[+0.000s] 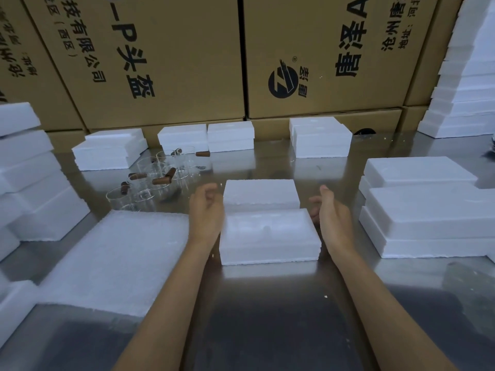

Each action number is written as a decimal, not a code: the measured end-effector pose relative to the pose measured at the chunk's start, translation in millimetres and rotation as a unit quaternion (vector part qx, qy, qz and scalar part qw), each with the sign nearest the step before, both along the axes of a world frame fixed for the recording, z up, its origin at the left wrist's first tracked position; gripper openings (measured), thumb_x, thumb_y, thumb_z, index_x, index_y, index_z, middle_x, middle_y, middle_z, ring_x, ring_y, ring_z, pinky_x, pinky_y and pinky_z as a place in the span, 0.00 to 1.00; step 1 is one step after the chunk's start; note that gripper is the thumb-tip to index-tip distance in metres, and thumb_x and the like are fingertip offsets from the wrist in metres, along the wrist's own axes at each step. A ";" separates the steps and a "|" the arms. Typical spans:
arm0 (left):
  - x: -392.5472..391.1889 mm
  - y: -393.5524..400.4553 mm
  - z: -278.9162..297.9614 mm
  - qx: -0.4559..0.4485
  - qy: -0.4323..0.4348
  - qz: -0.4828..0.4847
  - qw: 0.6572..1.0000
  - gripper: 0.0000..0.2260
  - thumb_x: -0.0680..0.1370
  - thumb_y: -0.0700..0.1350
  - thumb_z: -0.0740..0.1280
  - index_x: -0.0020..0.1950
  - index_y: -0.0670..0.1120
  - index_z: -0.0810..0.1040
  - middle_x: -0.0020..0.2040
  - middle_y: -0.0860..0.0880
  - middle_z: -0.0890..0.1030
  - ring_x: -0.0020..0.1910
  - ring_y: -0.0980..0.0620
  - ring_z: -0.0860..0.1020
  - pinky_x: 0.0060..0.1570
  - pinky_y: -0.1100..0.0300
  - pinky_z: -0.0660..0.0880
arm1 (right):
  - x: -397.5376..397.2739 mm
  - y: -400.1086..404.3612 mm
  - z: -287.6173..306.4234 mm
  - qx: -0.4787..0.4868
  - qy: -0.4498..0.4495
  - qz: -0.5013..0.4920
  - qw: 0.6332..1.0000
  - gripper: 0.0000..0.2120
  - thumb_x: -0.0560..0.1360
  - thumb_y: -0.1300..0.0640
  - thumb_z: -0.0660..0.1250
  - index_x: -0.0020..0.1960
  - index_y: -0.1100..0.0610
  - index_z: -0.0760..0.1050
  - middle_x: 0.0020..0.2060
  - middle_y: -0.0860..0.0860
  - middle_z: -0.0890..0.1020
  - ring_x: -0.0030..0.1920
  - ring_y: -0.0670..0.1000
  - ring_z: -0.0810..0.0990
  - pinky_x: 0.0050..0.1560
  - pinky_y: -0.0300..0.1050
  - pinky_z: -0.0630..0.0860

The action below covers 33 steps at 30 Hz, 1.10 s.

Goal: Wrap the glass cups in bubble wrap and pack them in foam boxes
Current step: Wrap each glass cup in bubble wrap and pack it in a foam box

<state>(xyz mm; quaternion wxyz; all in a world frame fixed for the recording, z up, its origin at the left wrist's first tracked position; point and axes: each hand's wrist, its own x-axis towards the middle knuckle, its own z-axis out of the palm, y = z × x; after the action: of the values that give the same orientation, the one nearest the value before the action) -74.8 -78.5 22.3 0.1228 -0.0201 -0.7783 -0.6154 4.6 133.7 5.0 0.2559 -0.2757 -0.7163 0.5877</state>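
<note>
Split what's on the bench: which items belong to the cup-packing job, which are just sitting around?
Job:
- glass cups with brown handles, clustered at left
- bubble wrap sheet, flat at near left
- foam box between left hand and right hand, neither touching it
- second foam box just behind it
- other foam boxes stacked around

Lying about:
- cardboard cartons behind the steel table
</note>
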 end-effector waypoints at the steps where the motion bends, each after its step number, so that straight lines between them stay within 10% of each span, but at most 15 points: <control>1: -3.5 -3.8 6.5 0.013 0.020 0.005 1.000 0.11 0.83 0.41 0.60 0.63 0.49 0.76 0.63 0.48 0.77 0.59 0.49 0.76 0.61 0.54 0.74 | -0.9 0.9 -1.0 -0.004 0.010 -0.007 1.000 0.25 0.78 0.35 0.52 0.49 0.50 0.82 0.43 0.51 0.83 0.49 0.53 0.82 0.44 0.47 0.72; 6: -56.4 -44.7 36.7 -0.145 0.048 0.102 0.983 0.14 0.81 0.40 0.60 0.66 0.44 0.74 0.66 0.38 0.73 0.62 0.38 0.75 0.64 0.46 0.73 | -4.7 1.7 -6.8 0.000 0.033 -0.008 0.999 0.26 0.74 0.31 0.51 0.44 0.48 0.80 0.40 0.48 0.82 0.47 0.52 0.82 0.46 0.48 0.73; 10: -88.5 -93.7 37.4 -0.476 -0.093 0.172 0.857 0.24 0.80 0.51 0.66 0.71 0.40 0.69 0.68 0.35 0.67 0.68 0.35 0.66 0.69 0.45 0.65 | -5.9 2.4 -7.2 -0.001 0.040 -0.003 0.999 0.27 0.71 0.29 0.51 0.42 0.47 0.79 0.37 0.46 0.82 0.46 0.52 0.82 0.49 0.51 0.76; 16: -99.0 -122.5 19.1 -0.559 -0.051 0.167 0.810 0.21 0.80 0.44 0.67 0.71 0.39 0.72 0.68 0.35 0.69 0.69 0.35 0.66 0.69 0.44 0.65 | -6.6 1.8 -7.8 0.016 0.036 -0.013 0.999 0.26 0.73 0.31 0.50 0.42 0.47 0.79 0.40 0.46 0.82 0.47 0.51 0.81 0.47 0.48 0.74; 22: -95.5 -114.1 21.3 -0.550 0.011 0.125 0.825 0.12 0.78 0.39 0.67 0.62 0.40 0.77 0.64 0.36 0.75 0.65 0.36 0.71 0.69 0.44 0.66 | -7.8 2.8 -9.2 0.021 0.036 -0.016 0.999 0.26 0.75 0.33 0.52 0.45 0.49 0.81 0.43 0.49 0.83 0.48 0.52 0.81 0.51 0.50 0.76; 27: -65.3 -76.7 32.7 -0.333 0.067 0.070 0.938 0.06 0.82 0.38 0.64 0.58 0.42 0.76 0.70 0.38 0.66 0.61 0.38 0.74 0.66 0.49 0.69 | -7.7 4.6 -7.7 0.013 0.038 -0.018 0.999 0.24 0.75 0.34 0.53 0.44 0.48 0.80 0.42 0.49 0.83 0.49 0.52 0.81 0.53 0.52 0.76; 33: 9.8 -18.5 56.6 -0.102 0.103 -0.001 0.989 0.01 0.80 0.45 0.68 0.50 0.50 0.79 0.63 0.47 0.70 0.49 0.59 0.75 0.49 0.61 0.76 | 6.7 1.3 2.6 0.032 0.079 -0.036 0.996 0.14 0.81 0.45 0.57 0.45 0.48 0.79 0.37 0.45 0.81 0.46 0.49 0.80 0.39 0.42 0.70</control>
<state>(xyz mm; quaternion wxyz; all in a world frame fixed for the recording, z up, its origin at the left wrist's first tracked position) -64.9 -96.9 78.9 0.1986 -0.0970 -0.8203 -0.5275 11.2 135.0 7.6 0.3415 -0.2453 -0.7022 0.5746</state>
